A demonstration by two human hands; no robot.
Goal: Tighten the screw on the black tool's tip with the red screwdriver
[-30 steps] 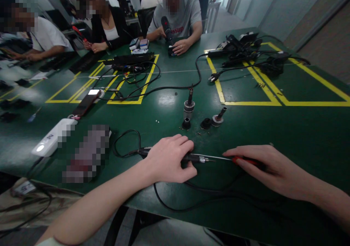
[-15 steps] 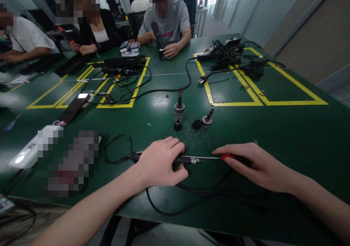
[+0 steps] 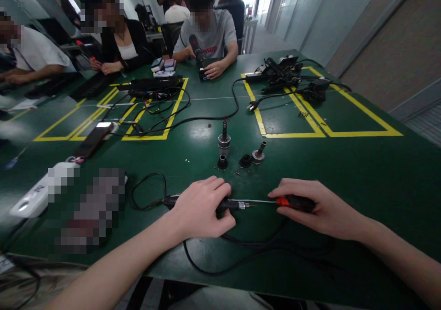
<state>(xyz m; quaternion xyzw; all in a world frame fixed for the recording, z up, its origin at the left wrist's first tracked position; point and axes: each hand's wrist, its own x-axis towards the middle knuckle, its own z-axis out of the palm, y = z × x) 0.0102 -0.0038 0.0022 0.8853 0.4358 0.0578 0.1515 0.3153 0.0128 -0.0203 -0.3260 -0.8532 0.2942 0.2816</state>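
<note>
Under my left hand (image 3: pixel 205 206) is a slim black corded tool (image 3: pixel 229 204), lying level on the table with my fingers wrapped over it. A silver collar and a thin pin show at its right end. My right hand (image 3: pixel 319 206) grips the red-and-black handle of a screwdriver (image 3: pixel 283 202). Its thin shaft runs left, alongside the tool, towards my left hand; whether its tip touches anything is hidden. Beyond my hands stand a metal cylindrical part (image 3: pixel 224 141), a black ring-shaped part (image 3: pixel 222 162), a second black part (image 3: pixel 245 160) and a tilted metal part (image 3: pixel 258 156), with several tiny screws nearby.
Black cables loop across the green table (image 3: pixel 344 172) below my hands. A white power strip (image 3: pixel 44 188), a phone (image 3: pixel 93 141) and a blurred-out object (image 3: pixel 94 213) lie left. Yellow-taped areas hold black cabled devices (image 3: pixel 279 76). Across the table a person (image 3: pixel 210 39) holds a black tool.
The view has shifted slightly. My right hand has turned a little on the screwdriver, so more of its handle shows. My left hand keeps its hold on the black tool.
</note>
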